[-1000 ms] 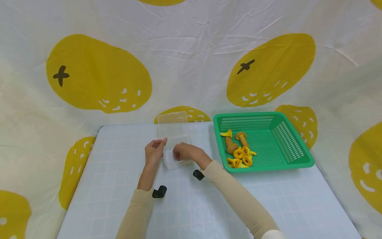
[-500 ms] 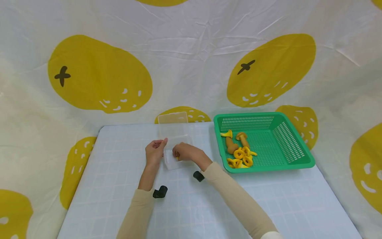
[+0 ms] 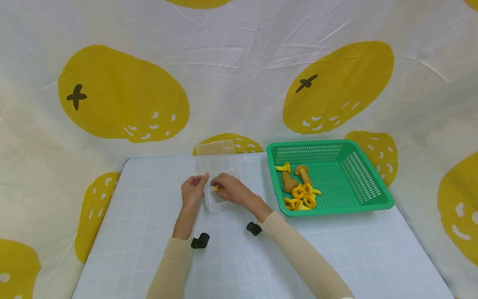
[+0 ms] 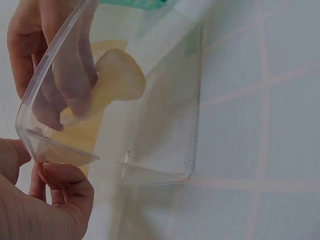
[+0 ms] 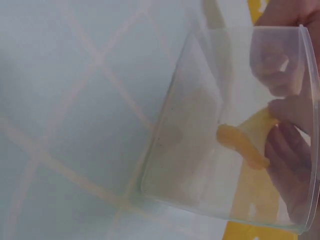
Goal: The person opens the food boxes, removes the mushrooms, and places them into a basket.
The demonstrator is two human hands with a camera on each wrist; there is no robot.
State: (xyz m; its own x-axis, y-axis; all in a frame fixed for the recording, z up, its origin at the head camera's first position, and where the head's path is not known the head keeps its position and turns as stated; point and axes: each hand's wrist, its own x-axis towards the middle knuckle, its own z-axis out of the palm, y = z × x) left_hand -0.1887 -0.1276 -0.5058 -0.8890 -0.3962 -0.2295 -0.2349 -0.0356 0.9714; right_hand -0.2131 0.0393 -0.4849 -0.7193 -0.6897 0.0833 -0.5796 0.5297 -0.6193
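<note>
A clear plastic box [image 3: 218, 206] stands on the table, its see-through lid [image 3: 215, 160] raised at the back. At the box's left rim my left hand [image 3: 192, 193] pinches the edge between thumb and fingers, close up in the left wrist view. My right hand [image 3: 234, 189] reaches into the box from the right and holds a yellow chanterelle mushroom [image 4: 121, 75] by its stem. Through the box wall in the right wrist view, the cap of this mushroom [image 5: 242, 146] points down toward the box floor, with a gap below it.
To the right stands a green perforated basket [image 3: 337, 211]. Along its left side lie two brown mushrooms [image 3: 288, 182] and several yellow chanterelles [image 3: 298, 192]. A pale checked cloth [image 3: 149, 207] covers the table, and a fruit-print curtain [image 3: 239, 83] hangs behind it.
My right hand has risen a little inside the box, and its wrist has shifted right. The yellow mushroom now shows at its fingertips. My left hand stays at the rim.
</note>
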